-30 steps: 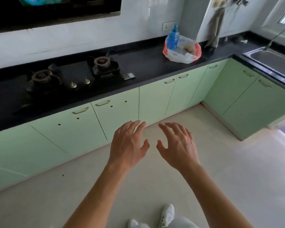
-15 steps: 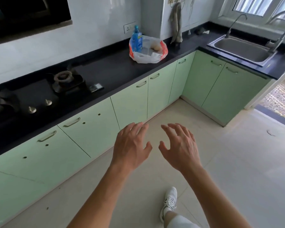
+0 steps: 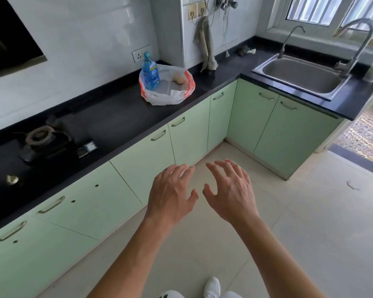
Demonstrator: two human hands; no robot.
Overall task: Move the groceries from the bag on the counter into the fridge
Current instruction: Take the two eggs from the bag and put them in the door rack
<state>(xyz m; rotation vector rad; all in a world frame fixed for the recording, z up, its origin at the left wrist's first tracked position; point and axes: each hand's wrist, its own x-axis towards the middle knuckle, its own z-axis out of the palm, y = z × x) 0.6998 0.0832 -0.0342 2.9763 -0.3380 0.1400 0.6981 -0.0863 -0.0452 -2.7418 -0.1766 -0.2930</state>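
A black counter (image 3: 121, 112) runs over green cabinets (image 3: 138, 168) to a corner sink (image 3: 297, 76). The bag (image 3: 170, 95) sits on it, holding a blue bottle (image 3: 150, 74). Left hand (image 3: 170, 194) and right hand (image 3: 230, 192) hover spread and empty above the tiled floor (image 3: 310, 222).

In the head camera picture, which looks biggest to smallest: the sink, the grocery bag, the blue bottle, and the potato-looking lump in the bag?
1. Sink
2. Bag
3. Bottle
4. Lump

All sit about equally far away, so the order seems safe.
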